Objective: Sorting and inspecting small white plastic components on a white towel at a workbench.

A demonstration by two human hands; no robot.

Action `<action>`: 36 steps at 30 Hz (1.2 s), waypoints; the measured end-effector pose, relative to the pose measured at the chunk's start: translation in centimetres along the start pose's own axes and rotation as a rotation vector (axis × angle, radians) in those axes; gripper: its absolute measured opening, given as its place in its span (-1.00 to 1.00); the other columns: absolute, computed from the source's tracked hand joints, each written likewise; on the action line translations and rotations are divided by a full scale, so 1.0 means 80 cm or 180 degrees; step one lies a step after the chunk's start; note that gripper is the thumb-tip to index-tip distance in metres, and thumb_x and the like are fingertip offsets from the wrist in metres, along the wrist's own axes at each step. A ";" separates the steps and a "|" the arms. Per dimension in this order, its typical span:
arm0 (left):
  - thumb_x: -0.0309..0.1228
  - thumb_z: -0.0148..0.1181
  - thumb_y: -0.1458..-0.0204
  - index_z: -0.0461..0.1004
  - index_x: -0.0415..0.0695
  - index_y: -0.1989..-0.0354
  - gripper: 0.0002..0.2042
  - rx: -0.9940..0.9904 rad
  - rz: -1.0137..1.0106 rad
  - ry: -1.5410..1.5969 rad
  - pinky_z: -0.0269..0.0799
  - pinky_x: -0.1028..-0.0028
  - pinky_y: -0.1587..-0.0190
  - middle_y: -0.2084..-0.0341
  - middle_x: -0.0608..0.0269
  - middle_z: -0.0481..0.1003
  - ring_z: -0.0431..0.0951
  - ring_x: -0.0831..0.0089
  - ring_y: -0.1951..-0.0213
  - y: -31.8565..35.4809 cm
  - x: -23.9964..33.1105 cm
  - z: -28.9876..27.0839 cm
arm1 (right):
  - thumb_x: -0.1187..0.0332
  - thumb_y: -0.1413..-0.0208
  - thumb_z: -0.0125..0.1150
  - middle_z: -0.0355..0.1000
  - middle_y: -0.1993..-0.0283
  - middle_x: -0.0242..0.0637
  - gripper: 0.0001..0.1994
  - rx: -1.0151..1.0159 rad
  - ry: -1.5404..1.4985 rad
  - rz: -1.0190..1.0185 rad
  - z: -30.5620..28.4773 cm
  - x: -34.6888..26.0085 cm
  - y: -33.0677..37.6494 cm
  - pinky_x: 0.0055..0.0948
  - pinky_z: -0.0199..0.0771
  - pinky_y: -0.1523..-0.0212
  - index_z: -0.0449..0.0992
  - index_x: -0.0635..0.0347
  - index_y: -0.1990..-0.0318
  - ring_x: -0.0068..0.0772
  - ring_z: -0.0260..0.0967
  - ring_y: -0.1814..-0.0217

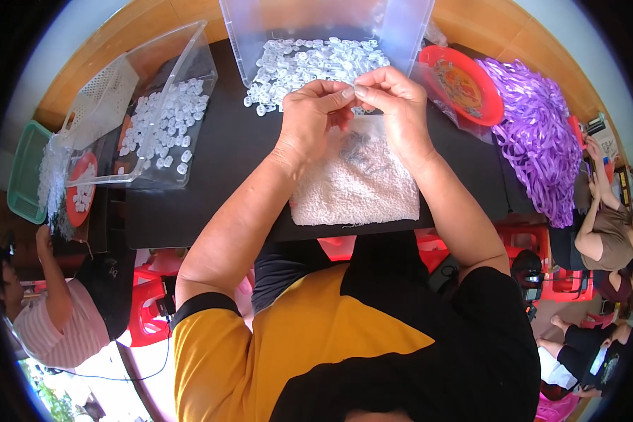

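My left hand [308, 116] and my right hand [399, 105] meet over the far edge of a pale towel [355, 193]. Thumb and forefinger are pinched together on both sides. Whatever sits between the fingertips is too small to make out. Small grey pieces [362, 149], seemingly metal, lie in a loose heap on the towel. Just beyond my hands, a pile of small whitish plastic pieces [309, 62] spills from a clear plastic bin [404, 32] tipped on its side.
A second clear bin [207, 63] with white pieces stands left, near a green tray [22, 172]. At right are a red bowl [491, 84] holding small pieces and a heap of purple ribbons [541, 133]. Co-workers sit on both sides, near red stools [148, 309].
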State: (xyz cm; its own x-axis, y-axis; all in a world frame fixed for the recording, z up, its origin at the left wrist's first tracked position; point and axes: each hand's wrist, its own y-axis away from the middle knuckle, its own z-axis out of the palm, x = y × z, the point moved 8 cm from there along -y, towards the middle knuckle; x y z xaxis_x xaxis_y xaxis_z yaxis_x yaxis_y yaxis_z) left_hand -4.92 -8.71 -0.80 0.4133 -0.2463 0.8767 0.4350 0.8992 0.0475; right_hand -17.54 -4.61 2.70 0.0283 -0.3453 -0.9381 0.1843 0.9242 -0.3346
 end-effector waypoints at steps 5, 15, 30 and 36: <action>-0.58 0.20 -0.06 0.47 -0.33 0.31 -0.92 -0.0012 -0.0121 0.0380 0.41 0.49 0.46 0.47 0.16 0.51 0.48 0.46 0.49 0.006 -0.004 0.002 | 0.57 -0.09 0.18 0.49 0.32 -0.37 -0.96 0.0016 0.0027 -0.0086 0.003 0.002 0.003 -0.62 0.43 0.23 0.50 0.29 0.30 -0.63 0.41 0.29; -0.62 0.13 -0.06 0.47 -0.35 0.32 -0.95 0.0187 0.0129 0.0223 0.42 0.49 0.43 0.46 0.15 0.51 0.48 0.43 0.49 0.009 0.008 0.000 | 0.50 -0.13 0.19 0.49 0.34 -0.38 -0.94 -0.0048 0.0168 -0.0109 0.005 0.001 0.004 -0.62 0.44 0.26 0.51 0.31 0.27 -0.64 0.41 0.32; -0.62 0.15 -0.06 0.47 -0.34 0.26 -0.91 0.0123 0.0435 -0.0385 0.42 0.52 0.39 0.43 0.18 0.50 0.49 0.48 0.44 0.012 0.013 0.003 | 0.49 -0.13 0.21 0.47 0.37 -0.43 -0.93 0.0086 0.0080 0.0008 0.004 0.003 0.005 -0.64 0.41 0.29 0.52 0.29 0.27 -0.67 0.38 0.35; -0.62 0.17 -0.04 0.47 -0.33 0.27 -0.91 0.0148 0.0471 -0.0369 0.41 0.51 0.40 0.44 0.20 0.50 0.48 0.49 0.45 0.015 0.017 0.003 | 0.46 -0.13 0.21 0.48 0.38 -0.44 -0.93 0.0152 0.0121 0.0035 0.002 0.001 0.006 -0.66 0.37 0.30 0.54 0.25 0.28 -0.66 0.39 0.37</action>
State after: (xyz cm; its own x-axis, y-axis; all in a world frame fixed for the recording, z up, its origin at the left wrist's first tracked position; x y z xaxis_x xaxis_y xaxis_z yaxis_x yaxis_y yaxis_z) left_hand -4.07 -7.91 0.58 0.3740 -0.0692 0.9248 0.3377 0.9389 -0.0664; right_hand -17.31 -4.21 2.50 -0.0065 -0.3278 -0.9447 0.2308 0.9188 -0.3204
